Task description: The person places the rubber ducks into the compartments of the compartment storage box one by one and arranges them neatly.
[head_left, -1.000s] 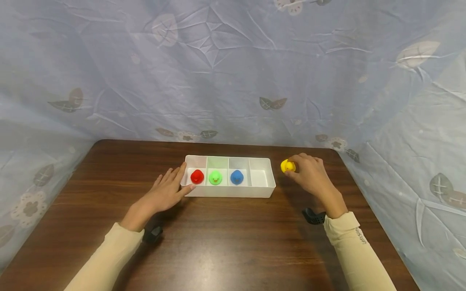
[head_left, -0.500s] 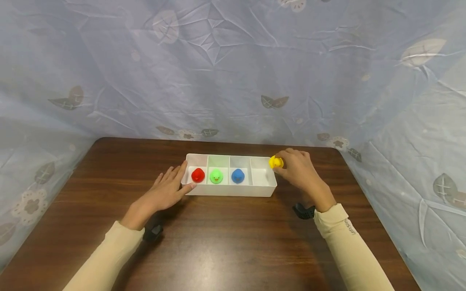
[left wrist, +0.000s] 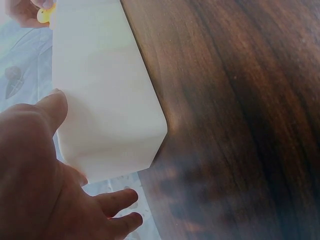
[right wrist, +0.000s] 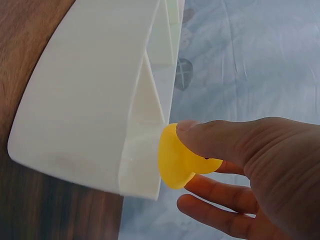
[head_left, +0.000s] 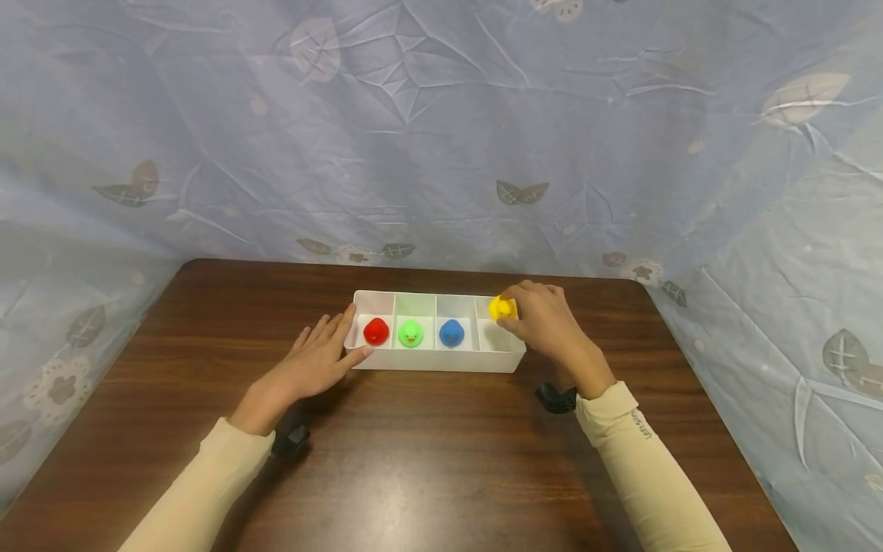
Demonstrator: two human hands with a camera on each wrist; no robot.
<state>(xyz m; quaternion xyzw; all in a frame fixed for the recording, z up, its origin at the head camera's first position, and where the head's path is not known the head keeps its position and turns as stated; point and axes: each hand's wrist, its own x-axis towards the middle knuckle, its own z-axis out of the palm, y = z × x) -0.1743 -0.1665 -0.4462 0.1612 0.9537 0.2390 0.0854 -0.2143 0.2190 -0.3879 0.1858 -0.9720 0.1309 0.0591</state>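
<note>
A white divided box [head_left: 434, 360] lies on the table with a row of compartments. From the left, its compartments hold a red rubber duck [head_left: 375, 331], a green rubber duck [head_left: 410, 333] and a blue rubber duck [head_left: 451, 333]. My right hand [head_left: 550, 320] pinches a yellow rubber duck [right wrist: 175, 157] between thumb and fingers, above the rightmost compartment. In the right wrist view the duck is over the box's rim. My left hand [head_left: 319, 360] touches the box's left end, its fingers spread and fairly straight, with the thumb at the front rim.
The brown wooden table [head_left: 414, 452] extends around the box. Behind it and at the sides hangs a pale patterned cloth [head_left: 441, 153]. A dark wrist device [head_left: 290, 442] sits below the left wrist, another dark device [head_left: 556, 399] at the right wrist.
My right hand has carried the yellow duck leftward, from beside the box to above its rightmost compartment. The left hand has stayed at the box's left end.
</note>
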